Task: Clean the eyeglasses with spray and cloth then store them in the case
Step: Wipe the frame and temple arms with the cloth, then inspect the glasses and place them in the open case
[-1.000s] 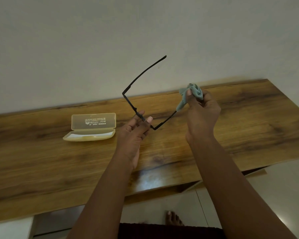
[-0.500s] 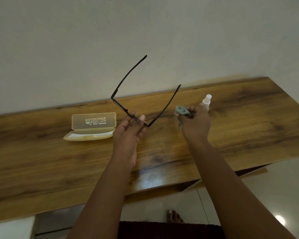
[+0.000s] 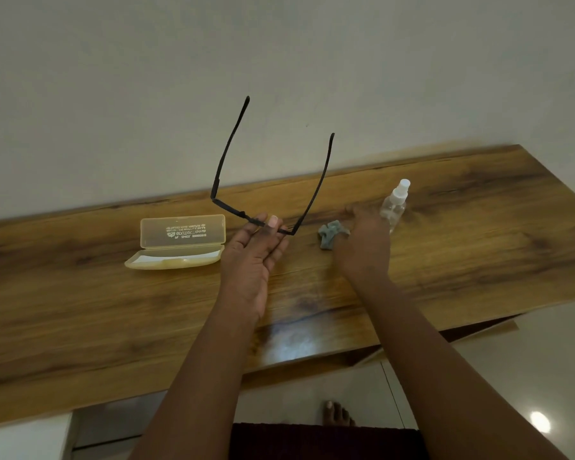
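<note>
While the left hand [image 3: 251, 257] is raised above the wooden bench [image 3: 80, 310], a pair of black eyeglasses [image 3: 269, 180] is pinched at its front frame between the thumb and fingers, so that grip is closed on the eyeglasses. Both arms of the frame are unfolded and pointed upward and away, toward the pale wall [image 3: 279, 61]. The lenses cannot be made out. To the right, a small crumpled grey-blue cloth [image 3: 331, 234] is seen lying on the bench, just beside the right hand [image 3: 362, 247]. The right hand is held low over the bench, between the cloth and a small clear spray bottle [image 3: 394, 207] with a white cap, which is stood upright near the wall. Whether the fingers are touching the cloth or the bottle cannot be told, nor whether that grip is closed. To the left, a translucent yellowish case [image 3: 176, 245] is laid open on the bench, lid raised. A bare foot [image 3: 337, 415] is visible on the floor below.
</note>
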